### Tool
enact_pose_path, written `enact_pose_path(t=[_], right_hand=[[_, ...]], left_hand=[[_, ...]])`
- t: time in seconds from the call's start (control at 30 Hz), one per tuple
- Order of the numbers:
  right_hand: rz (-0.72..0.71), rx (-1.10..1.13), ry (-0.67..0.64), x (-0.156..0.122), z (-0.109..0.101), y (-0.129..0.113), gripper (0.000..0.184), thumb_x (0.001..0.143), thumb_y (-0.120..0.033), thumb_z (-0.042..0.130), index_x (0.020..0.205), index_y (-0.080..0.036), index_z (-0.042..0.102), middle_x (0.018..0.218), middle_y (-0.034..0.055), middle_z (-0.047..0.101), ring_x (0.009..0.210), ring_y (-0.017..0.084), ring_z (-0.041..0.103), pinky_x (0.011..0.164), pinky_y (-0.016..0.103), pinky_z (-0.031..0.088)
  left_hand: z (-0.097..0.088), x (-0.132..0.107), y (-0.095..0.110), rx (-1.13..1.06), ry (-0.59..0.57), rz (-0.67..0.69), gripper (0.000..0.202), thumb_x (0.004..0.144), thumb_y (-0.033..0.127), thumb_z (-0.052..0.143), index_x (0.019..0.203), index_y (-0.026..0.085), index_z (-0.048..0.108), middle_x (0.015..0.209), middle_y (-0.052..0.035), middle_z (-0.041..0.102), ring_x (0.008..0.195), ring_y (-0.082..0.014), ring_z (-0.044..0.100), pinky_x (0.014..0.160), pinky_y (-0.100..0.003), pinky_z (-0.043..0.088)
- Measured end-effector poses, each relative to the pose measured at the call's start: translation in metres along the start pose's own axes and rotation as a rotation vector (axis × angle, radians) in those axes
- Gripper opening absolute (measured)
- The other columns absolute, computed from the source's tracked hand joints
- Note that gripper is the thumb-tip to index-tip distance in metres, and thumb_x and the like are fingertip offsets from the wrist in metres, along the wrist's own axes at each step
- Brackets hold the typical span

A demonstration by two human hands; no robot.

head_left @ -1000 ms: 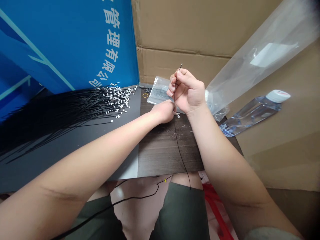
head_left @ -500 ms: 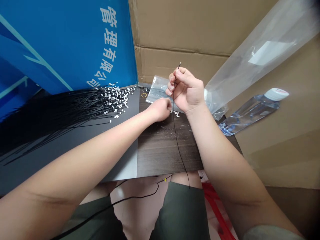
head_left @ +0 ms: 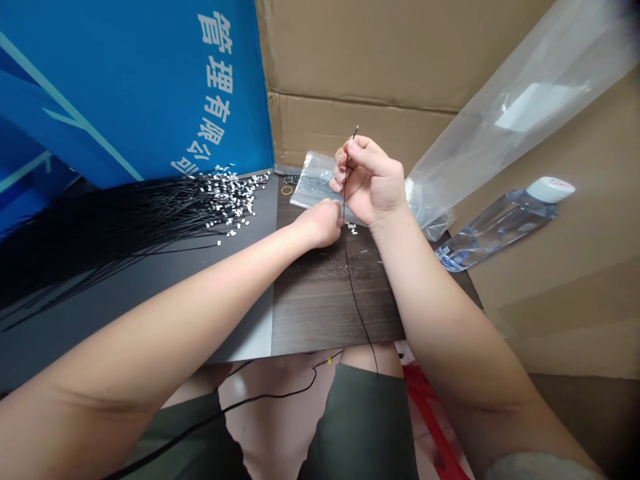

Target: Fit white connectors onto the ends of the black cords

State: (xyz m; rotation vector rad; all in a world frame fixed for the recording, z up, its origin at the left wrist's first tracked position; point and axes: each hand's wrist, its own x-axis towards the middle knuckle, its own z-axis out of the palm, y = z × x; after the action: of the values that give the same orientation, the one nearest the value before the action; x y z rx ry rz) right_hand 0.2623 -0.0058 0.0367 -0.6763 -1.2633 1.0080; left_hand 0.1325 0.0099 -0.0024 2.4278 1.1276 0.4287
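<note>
While my right hand (head_left: 373,183) pinches a thin black wire (head_left: 345,267) between thumb and fingertips, its tip poking up above them, my left hand (head_left: 319,223) sits curled just beside it; the two are close, but I can't tell if they touch, and the left fingers (head_left: 336,211) may be at the wire, though the view here is too poor to be sure. The wire's free length trails down across a dark wood-grain board (head_left: 325,313) and over its near edge; a few loose white connectors (head_left: 353,229) lie just below my hands. So far I have this one wire in hand; a great fan of black wires (head_left: 125,227), their ends massed in white connectors, lies on a dark panel (head_left: 150,307) to my left, well apart from my hands; a small clear plastic bag (head_left: 315,180) lies flat behind them.
</note>
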Motion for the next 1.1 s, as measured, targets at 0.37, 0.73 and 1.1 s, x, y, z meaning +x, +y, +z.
enact_pose_path(t=[0.37,0.73,1.1], right_hand=[[0.158,-0.023,-0.003,-0.013,0.029,0.020,0.035,0.073,-0.043,0.091,0.081,-0.022,0.064,0.073,-0.0015,0.069,0.056,0.009,0.053,0.054,0.026,0.041],[0.128,-0.464,-0.180,-0.030,0.051,0.039,0.027,0.085,-0.045,0.083,0.086,-0.021,0.071,0.080,0.0003,0.070,0.071,0.014,0.058,0.068,0.033,0.046],[0.025,-0.574,-0.164,-0.035,0.053,0.043,0.016,0.094,-0.038,0.076,0.090,-0.023,0.069,0.087,0.0013,0.072,0.075,0.017,0.061,0.073,0.037,0.048]], left_hand=[[-0.062,-0.071,-0.048,-1.039,0.227,-0.114,0.021,0.087,0.010,0.079,0.089,0.016,0.060,0.075,-0.0009,0.068,0.068,-0.0117,0.069,0.070,-0.026,0.058],[-0.060,-0.088,-0.084,-0.689,0.292,0.066,0.014,0.088,0.018,0.075,0.097,0.019,0.064,0.086,-0.0013,0.072,0.080,-0.0153,0.069,0.076,-0.031,0.055],[-0.057,-0.091,-0.070,-0.961,0.341,-0.074,0.018,0.089,0.005,0.071,0.094,0.016,0.058,0.080,0.0009,0.067,0.071,-0.0121,0.070,0.072,-0.029,0.060]])
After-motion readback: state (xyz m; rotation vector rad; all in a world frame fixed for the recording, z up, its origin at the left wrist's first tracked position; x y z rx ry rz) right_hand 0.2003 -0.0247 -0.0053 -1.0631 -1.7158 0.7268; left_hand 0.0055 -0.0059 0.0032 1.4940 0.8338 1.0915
